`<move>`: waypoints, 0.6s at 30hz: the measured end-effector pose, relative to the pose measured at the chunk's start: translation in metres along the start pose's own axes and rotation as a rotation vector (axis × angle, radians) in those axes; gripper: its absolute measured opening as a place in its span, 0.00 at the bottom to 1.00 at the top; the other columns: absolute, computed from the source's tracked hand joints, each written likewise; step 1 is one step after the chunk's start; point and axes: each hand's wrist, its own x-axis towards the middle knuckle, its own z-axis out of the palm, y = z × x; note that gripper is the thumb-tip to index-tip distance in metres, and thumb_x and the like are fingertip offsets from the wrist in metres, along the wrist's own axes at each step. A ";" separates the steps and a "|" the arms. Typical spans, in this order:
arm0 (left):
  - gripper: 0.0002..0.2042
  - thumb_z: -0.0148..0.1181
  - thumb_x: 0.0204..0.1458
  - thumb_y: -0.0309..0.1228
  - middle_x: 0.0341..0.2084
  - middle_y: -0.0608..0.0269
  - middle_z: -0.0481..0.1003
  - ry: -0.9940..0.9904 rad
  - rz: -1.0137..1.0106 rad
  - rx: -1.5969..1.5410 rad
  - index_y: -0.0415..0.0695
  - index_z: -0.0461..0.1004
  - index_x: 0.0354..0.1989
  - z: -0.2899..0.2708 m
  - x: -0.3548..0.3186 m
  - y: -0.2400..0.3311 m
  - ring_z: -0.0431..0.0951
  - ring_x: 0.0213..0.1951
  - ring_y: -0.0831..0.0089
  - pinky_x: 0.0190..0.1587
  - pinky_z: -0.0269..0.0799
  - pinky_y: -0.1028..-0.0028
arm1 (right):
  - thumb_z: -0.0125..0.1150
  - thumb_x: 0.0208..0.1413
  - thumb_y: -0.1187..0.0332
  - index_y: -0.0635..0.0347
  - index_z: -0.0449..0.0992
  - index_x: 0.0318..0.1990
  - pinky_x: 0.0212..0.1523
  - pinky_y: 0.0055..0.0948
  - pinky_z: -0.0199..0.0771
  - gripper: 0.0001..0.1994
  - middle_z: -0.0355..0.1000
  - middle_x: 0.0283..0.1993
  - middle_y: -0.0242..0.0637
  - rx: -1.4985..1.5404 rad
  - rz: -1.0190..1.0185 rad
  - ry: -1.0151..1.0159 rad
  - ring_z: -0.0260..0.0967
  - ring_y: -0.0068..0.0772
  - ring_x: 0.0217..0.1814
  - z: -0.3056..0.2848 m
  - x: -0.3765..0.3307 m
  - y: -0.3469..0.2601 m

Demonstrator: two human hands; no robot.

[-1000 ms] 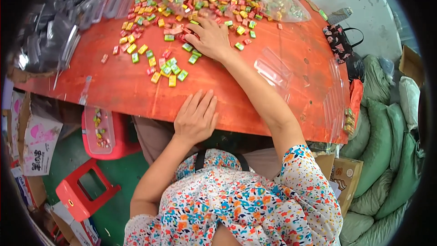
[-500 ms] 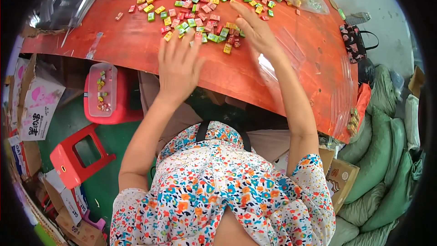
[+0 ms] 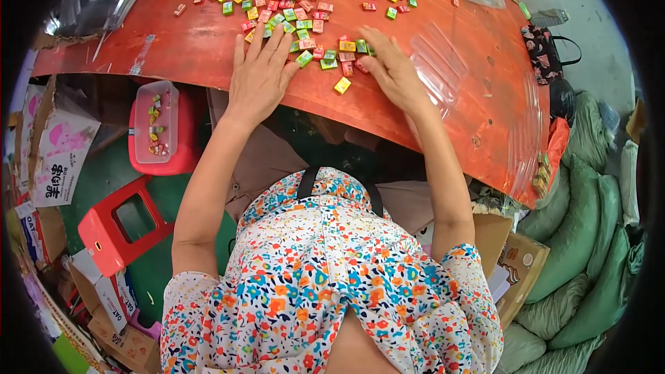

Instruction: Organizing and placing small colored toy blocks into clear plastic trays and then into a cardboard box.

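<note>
Your left grip (image 3: 260,83) is spread flat, right grip (image 3: 398,77) cupped wide. Little coloured boxes (image 3: 305,59) lie between and beyond them. They're probably light, stiffish, a bit slick and crushable, so I'd pinch the ends gently.
</note>
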 end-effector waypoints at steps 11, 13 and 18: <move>0.19 0.67 0.49 0.34 0.47 0.62 0.73 0.225 0.016 -0.282 0.45 0.76 0.50 -0.021 -0.017 0.023 0.70 0.53 0.61 0.57 0.62 0.59 | 0.67 0.50 0.65 0.57 0.79 0.42 0.45 0.39 0.73 0.12 0.75 0.43 0.37 -0.270 -0.032 0.156 0.73 0.44 0.45 0.031 -0.034 -0.052; 0.21 0.67 0.48 0.34 0.42 0.63 0.73 0.150 0.077 -0.344 0.46 0.75 0.51 -0.024 -0.016 0.035 0.71 0.47 0.62 0.51 0.65 0.62 | 0.67 0.49 0.65 0.57 0.79 0.42 0.45 0.39 0.73 0.12 0.75 0.43 0.37 -0.280 -0.028 0.180 0.73 0.44 0.45 0.033 -0.036 -0.051; 0.25 0.68 0.46 0.35 0.43 0.62 0.73 0.056 0.163 -0.386 0.45 0.72 0.55 -0.016 -0.006 0.045 0.72 0.47 0.61 0.50 0.67 0.62 | 0.65 0.51 0.69 0.57 0.79 0.45 0.50 0.39 0.71 0.13 0.75 0.45 0.38 -0.113 -0.051 0.222 0.72 0.45 0.49 0.019 -0.029 -0.035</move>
